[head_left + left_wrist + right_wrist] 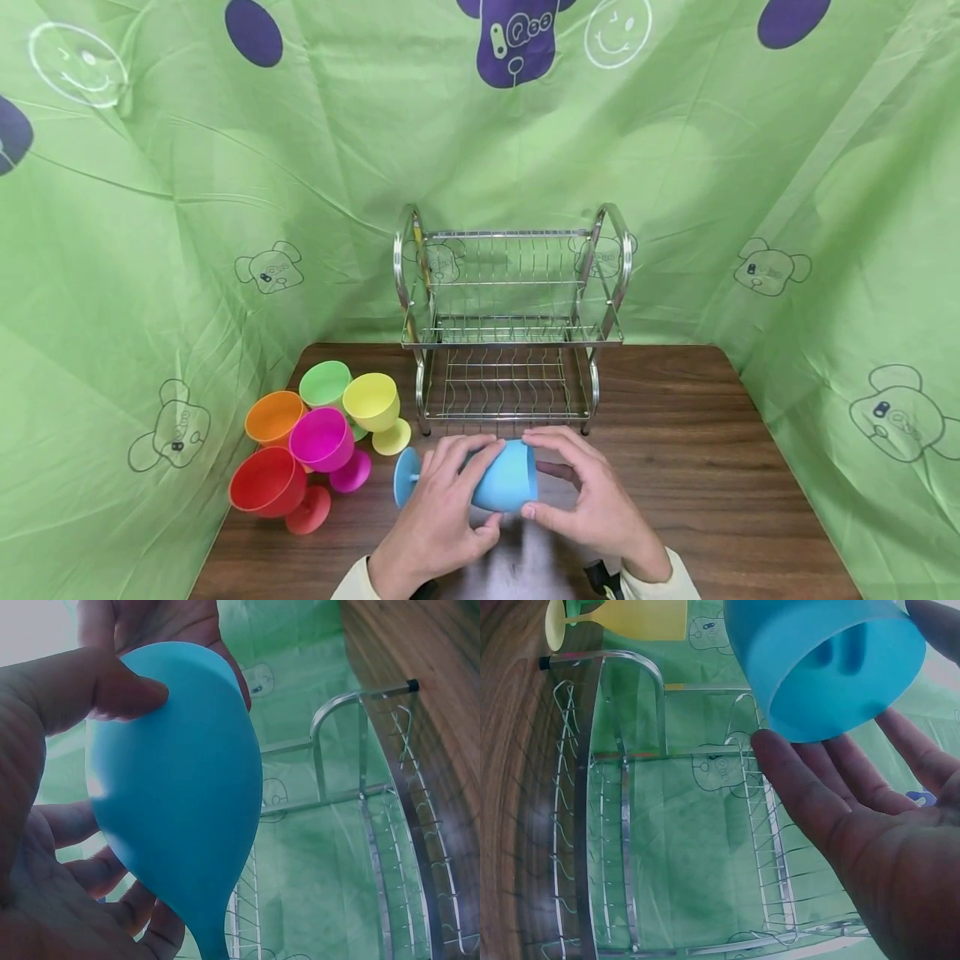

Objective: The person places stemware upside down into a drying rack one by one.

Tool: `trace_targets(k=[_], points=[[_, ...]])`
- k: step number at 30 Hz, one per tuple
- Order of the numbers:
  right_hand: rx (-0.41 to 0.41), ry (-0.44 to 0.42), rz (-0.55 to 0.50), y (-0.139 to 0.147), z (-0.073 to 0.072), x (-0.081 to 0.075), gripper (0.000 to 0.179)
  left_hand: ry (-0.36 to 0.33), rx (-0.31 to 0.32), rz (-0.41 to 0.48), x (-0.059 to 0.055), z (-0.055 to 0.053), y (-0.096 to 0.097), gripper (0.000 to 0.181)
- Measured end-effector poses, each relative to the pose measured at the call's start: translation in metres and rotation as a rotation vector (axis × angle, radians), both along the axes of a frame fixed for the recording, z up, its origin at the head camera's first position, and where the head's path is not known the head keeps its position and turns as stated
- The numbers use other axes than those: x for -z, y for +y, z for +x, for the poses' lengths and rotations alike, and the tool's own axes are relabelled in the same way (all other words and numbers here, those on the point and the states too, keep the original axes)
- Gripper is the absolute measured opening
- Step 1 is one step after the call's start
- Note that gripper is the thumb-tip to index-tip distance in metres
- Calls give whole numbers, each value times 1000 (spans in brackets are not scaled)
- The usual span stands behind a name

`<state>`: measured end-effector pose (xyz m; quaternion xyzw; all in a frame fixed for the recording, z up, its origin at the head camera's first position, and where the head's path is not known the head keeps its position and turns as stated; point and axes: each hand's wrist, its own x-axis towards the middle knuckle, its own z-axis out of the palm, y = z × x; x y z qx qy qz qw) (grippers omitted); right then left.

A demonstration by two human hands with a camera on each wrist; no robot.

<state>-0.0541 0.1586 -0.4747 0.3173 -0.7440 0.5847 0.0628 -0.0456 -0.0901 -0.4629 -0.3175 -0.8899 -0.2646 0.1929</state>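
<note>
A blue plastic goblet [508,477] lies sideways in the air above the table's front, its foot to the left and its mouth to the right. My left hand [442,512] grips the bowl, thumb on the near side and fingers around the far side. My right hand [592,500] holds the rim between thumb and fingertips. In the right wrist view, the goblet's open mouth [847,675] faces this hand, with finger shadows showing through the wall. The left wrist view shows the goblet's bowl [176,780] narrowing to its stem.
Upright goblets stand grouped at left: red [267,483], magenta [322,442], orange [275,418], green [325,383] and yellow [372,402]. A two-tier metal dish rack [513,342] stands at the back of the wooden table [697,467]. Green printed fabric [675,167] surrounds the table.
</note>
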Motion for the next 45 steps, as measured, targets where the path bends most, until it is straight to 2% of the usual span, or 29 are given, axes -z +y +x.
trace_targets(k=[9, 12, 14, 17, 20, 23, 25, 29, 32, 35, 38, 42, 45], points=[[15, 41, -65, 0, -5, 3, 71, -6, 5, 13, 1, -1, 1, 93], [39, 39, -76, -1, -6, 3, 71, -2, -2, 51, 1, -1, 2, 93], [58, 31, -83, -1, -7, 3, 71, 16, -11, 112, 2, 0, 3, 92], [88, 7, -105, -2, -8, 3, 72, 31, -46, 249, 3, 5, 6, 88], [113, -24, -148, -2, -10, 4, 73, -8, -122, 416, 4, 14, 12, 82], [131, -58, -193, -4, -13, 3, 73, -136, -183, 629, 5, 23, 19, 74], [140, -77, -216, -5, -14, 3, 73, -269, -199, 805, 5, 27, 22, 68], [133, -113, -260, -8, -14, 4, 72, -547, -185, 1141, 5, 29, 25, 61], [113, -137, -295, -11, -13, 6, 71, -706, -175, 1302, 5, 27, 24, 61], [84, -162, -337, -13, -12, 8, 69, -798, -133, 1411, 5, 22, 23, 63], [51, -186, -383, -16, -11, 9, 67, -850, -56, 1481, 7, 17, 20, 63], [7, -216, -438, -18, -10, 9, 66, -903, 65, 1521, 10, 13, 18, 63], [-11, -242, -470, -20, -9, 10, 66, -939, 130, 1529, 11, 11, 17, 65]])
